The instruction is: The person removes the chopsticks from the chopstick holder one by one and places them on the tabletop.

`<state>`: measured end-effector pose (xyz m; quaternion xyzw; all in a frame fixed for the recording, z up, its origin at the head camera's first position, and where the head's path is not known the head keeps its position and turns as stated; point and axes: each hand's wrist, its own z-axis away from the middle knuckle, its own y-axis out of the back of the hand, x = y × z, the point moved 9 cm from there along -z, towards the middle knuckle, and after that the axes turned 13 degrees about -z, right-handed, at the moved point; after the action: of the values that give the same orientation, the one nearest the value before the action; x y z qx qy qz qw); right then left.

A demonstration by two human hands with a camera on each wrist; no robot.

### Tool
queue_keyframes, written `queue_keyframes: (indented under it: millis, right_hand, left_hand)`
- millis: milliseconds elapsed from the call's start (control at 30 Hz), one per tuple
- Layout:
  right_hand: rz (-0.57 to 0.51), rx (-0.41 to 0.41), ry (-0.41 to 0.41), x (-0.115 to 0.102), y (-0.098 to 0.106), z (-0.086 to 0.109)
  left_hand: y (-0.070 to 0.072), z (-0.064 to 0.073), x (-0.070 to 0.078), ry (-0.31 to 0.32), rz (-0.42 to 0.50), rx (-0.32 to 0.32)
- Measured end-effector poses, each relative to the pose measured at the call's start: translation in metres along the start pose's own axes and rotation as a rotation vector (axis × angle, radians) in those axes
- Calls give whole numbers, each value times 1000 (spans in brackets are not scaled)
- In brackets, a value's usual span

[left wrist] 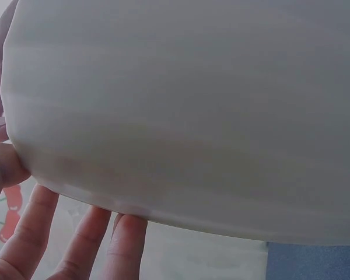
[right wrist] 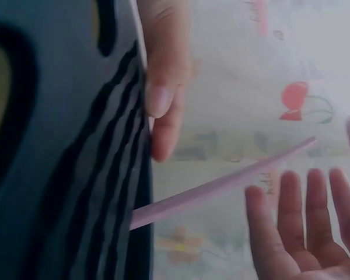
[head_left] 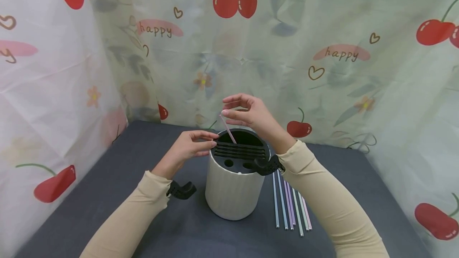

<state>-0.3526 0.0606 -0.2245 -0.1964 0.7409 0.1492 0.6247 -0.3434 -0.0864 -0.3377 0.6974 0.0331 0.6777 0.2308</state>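
Observation:
In the head view a white ribbed utensil holder (head_left: 233, 194) stands upright with a black slotted top (head_left: 236, 164). A thin pink straw (head_left: 228, 129) leans out of the large opening at its back. My left hand (head_left: 188, 146) touches the holder's left rim with nearly straight fingers; the left wrist view shows those fingertips (left wrist: 128, 233) against the white wall. My right hand (head_left: 247, 110) hovers above the opening, around the straw's upper end. In the right wrist view the straw (right wrist: 221, 186) stands apart from the spread fingers (right wrist: 290, 204).
Several thin metallic straws (head_left: 287, 202) in blue, purple, green and pink lie on the dark grey table (head_left: 172, 226), right of the holder and beside the right sleeve. Cherry-print curtains (head_left: 244, 59) enclose the table at the back and sides. Each wrist carries a black camera mount (head_left: 183, 190).

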Motion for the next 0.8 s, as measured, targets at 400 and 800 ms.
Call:
queue_keyframes:
  millis: [400,800]
  right_hand:
    - [127,-76,-130,21,1,0]
    - [109,26,-24,-4,16,4]
  left_hand:
    - [0,-2,-1,2,-1,9]
    - [0,0,2,-6,6,-1]
